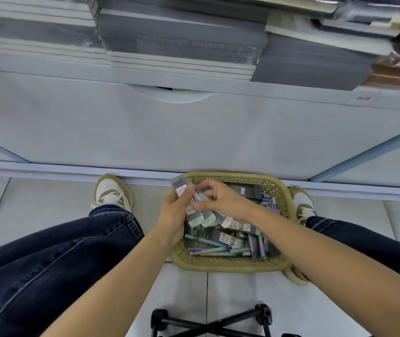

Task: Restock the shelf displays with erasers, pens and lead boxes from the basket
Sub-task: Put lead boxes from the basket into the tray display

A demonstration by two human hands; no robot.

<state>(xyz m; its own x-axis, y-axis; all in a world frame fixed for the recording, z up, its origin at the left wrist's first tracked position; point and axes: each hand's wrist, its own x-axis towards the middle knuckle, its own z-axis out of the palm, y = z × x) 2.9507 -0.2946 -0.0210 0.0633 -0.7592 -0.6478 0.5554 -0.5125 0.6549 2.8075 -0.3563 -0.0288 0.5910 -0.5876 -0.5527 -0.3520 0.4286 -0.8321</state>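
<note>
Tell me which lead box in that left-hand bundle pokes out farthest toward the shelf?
The dark lead box at the bundle's far end, jutting beyond the left hand; the others sit lower, under the right hand.

My left hand point(172, 216) hides the left wall of the basket point(230, 265); print on the lead boxes point(195, 211) I hold is blurred beyond reading; shelf tag point(361, 98) too small to read; black frame point(208, 322) cut off below
</note>
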